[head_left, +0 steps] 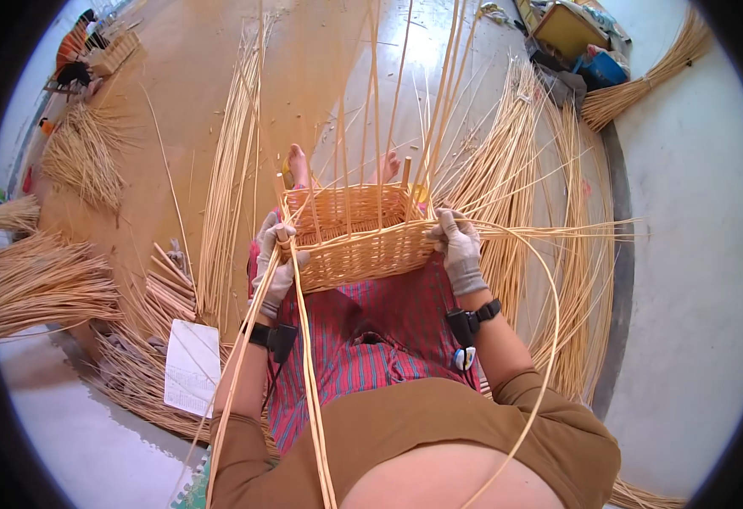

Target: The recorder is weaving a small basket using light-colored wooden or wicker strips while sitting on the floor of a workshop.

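A partly woven rectangular wicker basket (370, 254) rests across my lap, with thin upright canes (377, 110) rising from its walls. My left hand (276, 270), in a pale glove, is closed round its near left corner, beside a thick corner post (284, 232). Long strands (305, 365) hang from that corner down toward my body. At the near right corner my right hand (458, 246), gloved too, pinches wicker strands at the rim. Their loose ends fan out to the right, and one long strand (555, 322) curves back toward me. The fingertips are partly hidden by the glove and strands.
Bundles of cane lie on the floor at left (45, 284) and right (499, 161). A printed paper sheet (192, 366) is at lower left. Far left, a person in orange (73, 49) sits near another bundle. A blue container (600, 69) stands at upper right.
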Demonstrator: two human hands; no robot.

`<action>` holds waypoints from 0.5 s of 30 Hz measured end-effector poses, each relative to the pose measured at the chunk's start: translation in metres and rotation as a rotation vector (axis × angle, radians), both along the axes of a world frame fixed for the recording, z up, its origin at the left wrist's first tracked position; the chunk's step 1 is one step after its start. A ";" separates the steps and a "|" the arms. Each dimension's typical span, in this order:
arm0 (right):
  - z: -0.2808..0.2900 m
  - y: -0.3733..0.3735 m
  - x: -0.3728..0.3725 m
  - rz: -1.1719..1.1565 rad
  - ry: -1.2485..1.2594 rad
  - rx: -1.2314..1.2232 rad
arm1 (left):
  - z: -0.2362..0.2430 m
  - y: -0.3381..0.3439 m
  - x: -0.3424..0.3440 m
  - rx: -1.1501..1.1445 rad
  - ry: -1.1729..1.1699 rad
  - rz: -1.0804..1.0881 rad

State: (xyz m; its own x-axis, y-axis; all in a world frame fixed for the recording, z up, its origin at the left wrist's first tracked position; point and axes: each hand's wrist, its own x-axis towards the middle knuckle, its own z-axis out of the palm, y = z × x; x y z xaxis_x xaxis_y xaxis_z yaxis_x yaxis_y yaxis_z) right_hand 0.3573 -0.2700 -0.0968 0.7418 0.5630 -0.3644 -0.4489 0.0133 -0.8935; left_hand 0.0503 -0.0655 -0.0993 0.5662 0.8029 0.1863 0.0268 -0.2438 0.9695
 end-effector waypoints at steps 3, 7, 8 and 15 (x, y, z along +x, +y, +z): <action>-0.010 -0.001 0.006 -0.103 0.033 0.124 | 0.000 -0.001 0.004 -0.155 -0.116 -0.060; 0.026 -0.022 0.060 -0.395 -0.074 0.118 | -0.005 0.000 0.002 -0.175 -0.117 -0.050; 0.039 -0.031 0.073 -0.516 0.029 0.123 | -0.007 0.002 0.002 -0.146 -0.097 -0.049; 0.045 0.047 -0.061 0.412 -0.397 0.293 | -0.015 -0.001 0.008 -0.081 -0.144 -0.009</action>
